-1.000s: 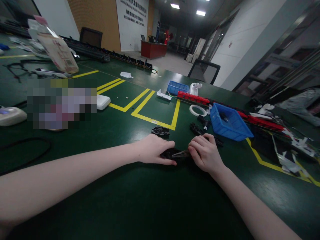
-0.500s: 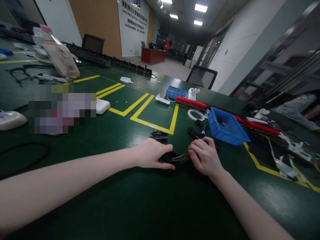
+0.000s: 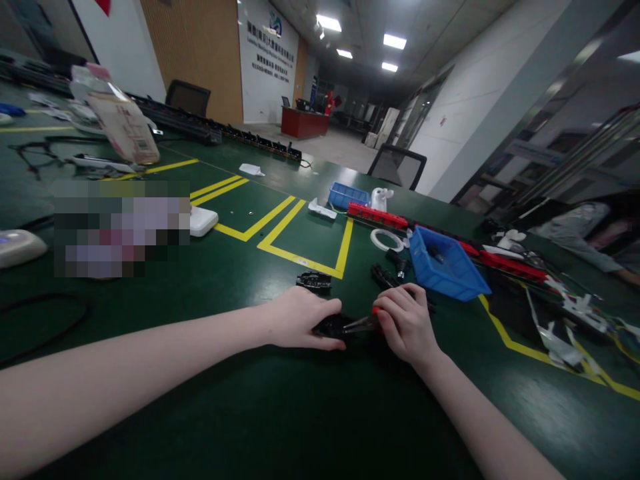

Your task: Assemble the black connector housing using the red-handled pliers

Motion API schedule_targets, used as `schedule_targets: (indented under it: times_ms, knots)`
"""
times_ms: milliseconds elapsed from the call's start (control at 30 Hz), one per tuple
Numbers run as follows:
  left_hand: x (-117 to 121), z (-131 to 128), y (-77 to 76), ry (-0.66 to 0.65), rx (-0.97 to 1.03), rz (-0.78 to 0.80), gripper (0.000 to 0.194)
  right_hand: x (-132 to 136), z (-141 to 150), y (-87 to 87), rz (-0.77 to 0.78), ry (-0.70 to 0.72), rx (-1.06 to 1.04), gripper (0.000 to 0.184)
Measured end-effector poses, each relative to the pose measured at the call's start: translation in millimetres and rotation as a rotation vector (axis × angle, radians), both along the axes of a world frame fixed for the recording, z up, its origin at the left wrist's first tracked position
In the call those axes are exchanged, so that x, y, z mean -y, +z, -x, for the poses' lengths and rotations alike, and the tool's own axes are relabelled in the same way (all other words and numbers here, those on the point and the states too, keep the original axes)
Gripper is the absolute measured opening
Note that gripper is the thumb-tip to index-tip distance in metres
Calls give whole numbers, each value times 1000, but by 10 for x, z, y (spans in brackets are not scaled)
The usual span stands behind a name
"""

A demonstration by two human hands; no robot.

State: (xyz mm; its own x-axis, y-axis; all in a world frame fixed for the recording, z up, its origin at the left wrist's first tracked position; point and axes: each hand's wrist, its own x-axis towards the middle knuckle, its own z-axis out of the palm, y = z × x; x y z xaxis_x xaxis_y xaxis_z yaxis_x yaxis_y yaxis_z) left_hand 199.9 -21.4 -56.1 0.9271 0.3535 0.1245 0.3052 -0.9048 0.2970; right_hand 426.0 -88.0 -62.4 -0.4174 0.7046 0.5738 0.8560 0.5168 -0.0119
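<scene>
My left hand (image 3: 305, 320) is closed round a small black part (image 3: 331, 327), pinching it between thumb and fingers just above the table. Its exact kind is too dark to make out. From the other side, my right hand (image 3: 407, 323) grips needle-nose pliers (image 3: 363, 324). Their slim metal jaws point left at the black part, and a bit of red handle shows by the fingers. Whether the jaw tips are clamped on the part I cannot tell. Just beyond my left hand lies another black part (image 3: 314, 281) with fine detail. More black pieces (image 3: 383, 275) lie beyond my right hand.
A blue bin (image 3: 450, 270) stands to the right with a dark item inside, and a smaller blue basket (image 3: 349, 197) farther back. Near them are a white ring (image 3: 387, 240) and a red strip (image 3: 377, 216). At left stands a bottle (image 3: 125, 127). Another person's sleeve (image 3: 575, 227) shows at far right.
The pliers have tilted a little, so their red handle and jaws show more clearly against the black part. Both hands stay nearly in place; the view has shifted slightly.
</scene>
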Motion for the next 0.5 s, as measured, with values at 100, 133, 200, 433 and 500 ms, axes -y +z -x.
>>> schedule_targets:
  times_ms: [100,133,200,433,500]
  knots:
    - [-4,-2,-7,6,3,-23,38,-1,1,3,4,1,-6,26]
    - [-5,-3,-11,6,3,-22,38,-1,1,3,9,2,-6,26]
    - [-8,-4,-15,3,2,-9,38,-2,-2,1,19,4,-2,25]
    - [1,1,-13,4,2,-2,39,-13,-26,-20,42,21,10,25]
    - [0,1,-21,1,2,-15,40,-18,-26,-24,50,25,20,25]
